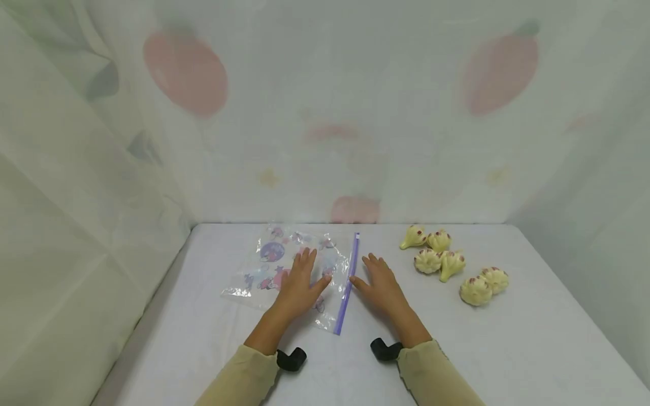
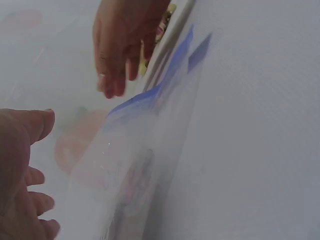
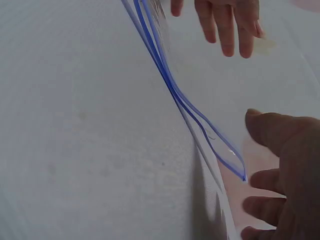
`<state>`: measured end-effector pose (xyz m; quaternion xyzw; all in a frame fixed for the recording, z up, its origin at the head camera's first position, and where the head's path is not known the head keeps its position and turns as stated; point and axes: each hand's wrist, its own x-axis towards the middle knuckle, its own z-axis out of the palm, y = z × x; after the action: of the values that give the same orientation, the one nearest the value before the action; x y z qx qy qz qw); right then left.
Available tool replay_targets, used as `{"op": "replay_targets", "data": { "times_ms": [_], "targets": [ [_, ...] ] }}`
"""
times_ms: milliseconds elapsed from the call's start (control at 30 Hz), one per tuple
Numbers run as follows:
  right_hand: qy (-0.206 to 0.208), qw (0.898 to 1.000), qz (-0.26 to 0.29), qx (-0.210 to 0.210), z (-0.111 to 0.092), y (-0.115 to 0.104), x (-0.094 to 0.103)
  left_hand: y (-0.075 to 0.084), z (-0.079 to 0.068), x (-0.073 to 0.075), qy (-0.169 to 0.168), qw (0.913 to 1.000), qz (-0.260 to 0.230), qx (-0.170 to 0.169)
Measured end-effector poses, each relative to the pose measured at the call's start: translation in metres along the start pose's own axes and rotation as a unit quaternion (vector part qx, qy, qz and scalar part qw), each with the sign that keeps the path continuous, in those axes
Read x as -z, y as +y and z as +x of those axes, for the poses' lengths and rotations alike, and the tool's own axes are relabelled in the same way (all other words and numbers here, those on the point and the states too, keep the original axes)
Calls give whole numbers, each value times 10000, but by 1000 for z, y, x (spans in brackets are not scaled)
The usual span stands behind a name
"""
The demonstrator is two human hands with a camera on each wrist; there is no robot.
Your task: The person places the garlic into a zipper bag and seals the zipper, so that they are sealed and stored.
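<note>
A clear plastic zip bag [image 1: 269, 269] with pink and purple cartoon prints lies on the white table, its purple zip edge [image 1: 345, 301] facing right. Over the bag's right half is my left hand [image 1: 296, 292], fingers straight and thumb spread; whether it touches the plastic I cannot tell. My right hand [image 1: 384, 292] hovers just right of the zip edge, fingers extended and holding nothing. From the right wrist view, the bag's blue-purple mouth [image 3: 235, 170] gapes a little near the right fingers. In the left wrist view the bag [image 2: 135, 165] stands between both hands.
Several pale yellow, garlic-like bulbs [image 1: 427, 261] with dark red tips lie right of the hands. Another two, one of them a round bulb [image 1: 475, 291], sit farther right. A printed curtain [image 1: 406, 141] borders the table's back and sides. Black bands [image 1: 291, 359] are on both wrists.
</note>
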<state>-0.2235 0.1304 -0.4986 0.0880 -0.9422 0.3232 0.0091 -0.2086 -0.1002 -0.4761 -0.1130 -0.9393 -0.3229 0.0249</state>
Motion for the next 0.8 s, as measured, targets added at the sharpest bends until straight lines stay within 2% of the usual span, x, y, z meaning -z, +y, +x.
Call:
{"op": "replay_targets", "data": {
  "times_ms": [100,233,333,400,600,700,800],
  "targets": [
    [-142,9998,106,-120,-3,-1,-2,-2,-2,0,-259,9989,-359,117],
    [-268,9989,375,22,-7,-5,-5,-6,-2,-2,-517,9970,-524,250],
    [-285,9978,553,224,-8,-8,-6,-9,0,-4,-558,9963,-587,295],
    [-175,9976,543,400,-8,-10,-6,-10,4,-5,-546,9944,-817,388],
    [555,9914,12,1187,-7,-19,-8,-12,9,-11,-88,9817,-1625,994],
    [571,9877,-48,1455,-8,-25,-9,-13,8,-13,120,9797,-1653,1126],
    [373,9873,274,1517,-13,-32,-13,-14,3,-14,230,9809,-1613,1059]
  ]
}}
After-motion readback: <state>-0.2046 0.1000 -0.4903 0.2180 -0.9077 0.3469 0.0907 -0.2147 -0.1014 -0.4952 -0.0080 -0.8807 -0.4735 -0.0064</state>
